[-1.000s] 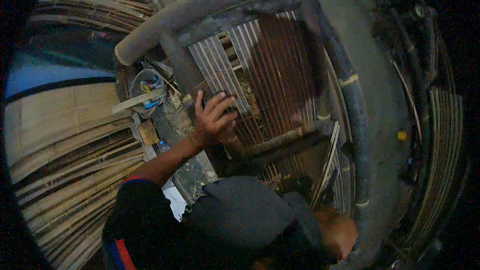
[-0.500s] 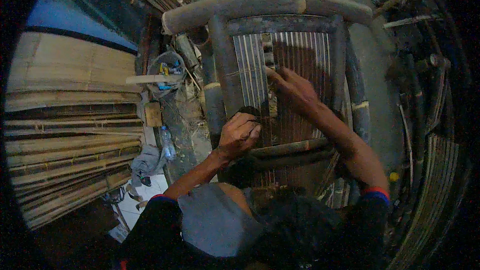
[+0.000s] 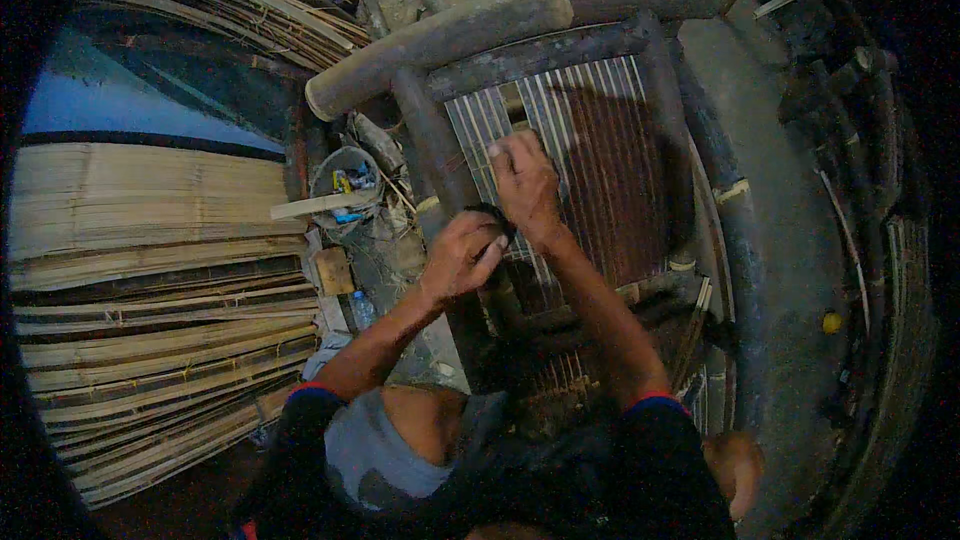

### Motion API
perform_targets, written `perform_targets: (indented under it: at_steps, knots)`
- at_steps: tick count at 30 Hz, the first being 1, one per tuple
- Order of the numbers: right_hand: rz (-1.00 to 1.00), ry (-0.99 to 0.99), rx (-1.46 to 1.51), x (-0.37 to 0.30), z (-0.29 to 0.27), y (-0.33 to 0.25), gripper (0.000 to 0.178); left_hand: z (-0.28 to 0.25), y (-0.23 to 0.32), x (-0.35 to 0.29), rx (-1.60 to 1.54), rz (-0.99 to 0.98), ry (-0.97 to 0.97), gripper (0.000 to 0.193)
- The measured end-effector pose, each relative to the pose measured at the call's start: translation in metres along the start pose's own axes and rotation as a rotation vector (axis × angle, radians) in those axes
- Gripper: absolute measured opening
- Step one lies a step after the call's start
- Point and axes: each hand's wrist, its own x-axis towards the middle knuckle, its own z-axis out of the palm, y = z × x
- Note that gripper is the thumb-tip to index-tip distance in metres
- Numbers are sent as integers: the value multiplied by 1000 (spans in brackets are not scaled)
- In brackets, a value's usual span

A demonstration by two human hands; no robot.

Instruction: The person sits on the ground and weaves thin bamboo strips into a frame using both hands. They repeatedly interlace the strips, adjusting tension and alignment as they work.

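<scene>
Before me stands a bamboo frame [image 3: 455,28] made of thick dark poles. Narrow slats [image 3: 610,170] run lengthwise inside it, pale on the left and darker brown on the right, with a gap near the top. My left hand [image 3: 462,252] is closed at the frame's left side, and a small black bundle [image 3: 492,212] shows by its fingers; its kind is unclear. Close beyond it, my right hand [image 3: 528,185] lies over the left slats, its fingers drawn together. Whatever those fingers hold is hidden. A thin strand crosses the slats beside them.
Stacked bamboo-slat panels [image 3: 150,200] fill the left. A bucket [image 3: 345,225] of small colourful items, a wooden block [image 3: 335,270] and a plastic bottle [image 3: 363,310] stand beside the frame. Long bamboo strips [image 3: 230,0] lie at the far left; a yellow round thing [image 3: 831,322] is at the right.
My right hand has come left, close to my left hand, and now covers the left slats. The left hand stays closed by the black bundle. The whole view has turned somewhat.
</scene>
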Motion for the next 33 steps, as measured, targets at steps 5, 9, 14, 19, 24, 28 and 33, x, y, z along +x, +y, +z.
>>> perform_targets:
  at_steps: [5,9,14,19,24,28,33]
  knots:
    - [482,177,766,0,-19,13,27,-33,-15,50,101,88,-87,21]
    - [470,257,809,-2,-37,5,28,-39,-21,90,311,231,-118,35]
    - [400,205,602,1,-59,-31,24,-23,-19,124,557,358,-230,39]
    - [196,303,375,-11,-53,-38,23,-30,-31,155,667,385,-324,21]
    - [838,239,866,-44,-5,-6,25,-26,-33,182,325,113,-506,33]
    - [983,126,1229,-25,-11,-29,13,-31,-20,184,350,-13,-653,44]
    - [1055,196,1558,-3,1,-29,11,-19,-34,186,544,247,-400,45]
